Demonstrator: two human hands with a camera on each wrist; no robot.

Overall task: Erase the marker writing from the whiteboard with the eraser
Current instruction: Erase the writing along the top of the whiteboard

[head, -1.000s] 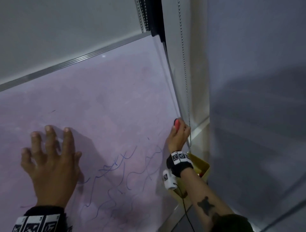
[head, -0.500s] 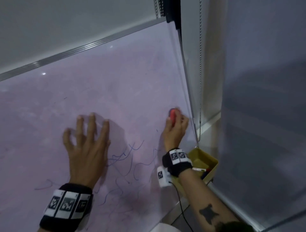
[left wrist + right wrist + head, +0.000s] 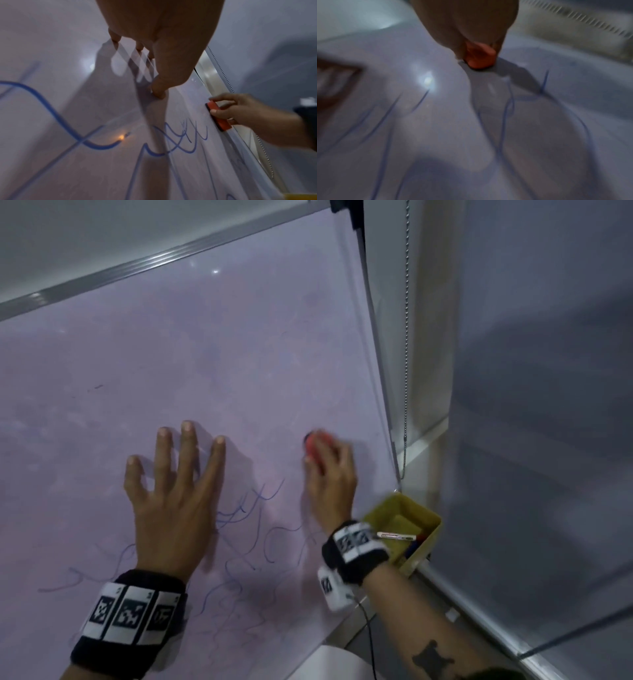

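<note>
The whiteboard [image 3: 222, 354] fills most of the head view, with blue marker scribbles [image 3: 253, 508] across its lower part. My right hand [image 3: 329, 474] grips an orange eraser [image 3: 313, 448] and holds its dark felt side flat against the board, just above the right end of the scribbles. In the left wrist view the eraser [image 3: 218, 117] sits near the board's right edge, pinched between thumb and fingers. My left hand [image 3: 178, 484] presses flat on the board with fingers spread, left of the eraser, its palm over part of the writing. The right wrist view is blurred; the eraser [image 3: 479, 58] shows under the fingers.
A yellow tray [image 3: 419, 542] with markers [image 3: 394, 536] hangs at the board's lower right corner, right beside my right wrist. A bead chain [image 3: 406, 337] hangs along the board's right frame. A grey wall panel [image 3: 531, 405] stands to the right.
My right hand has slid the eraser left, away from the board's right frame. My left hand has shifted right on the board, closer to the eraser, still flat.
</note>
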